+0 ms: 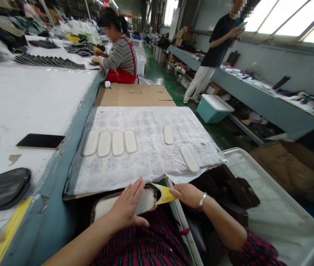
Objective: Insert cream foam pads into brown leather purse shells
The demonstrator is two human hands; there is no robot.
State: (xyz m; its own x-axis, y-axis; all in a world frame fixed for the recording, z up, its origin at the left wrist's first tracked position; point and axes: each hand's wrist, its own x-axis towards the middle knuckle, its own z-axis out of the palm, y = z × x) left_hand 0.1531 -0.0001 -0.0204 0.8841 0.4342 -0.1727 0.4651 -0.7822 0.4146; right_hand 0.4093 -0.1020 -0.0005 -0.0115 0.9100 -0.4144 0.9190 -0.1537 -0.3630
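Panel (pixel 147 200), pale, under outstretched fingers of left hand (pixel 127 205); yellow strip (pixel 165 194), pinched by closed fingers of right hand (pixel 189 195).

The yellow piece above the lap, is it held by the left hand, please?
No, the right hand holds the yellow piece, while the left hand rests on the pale oval panel.
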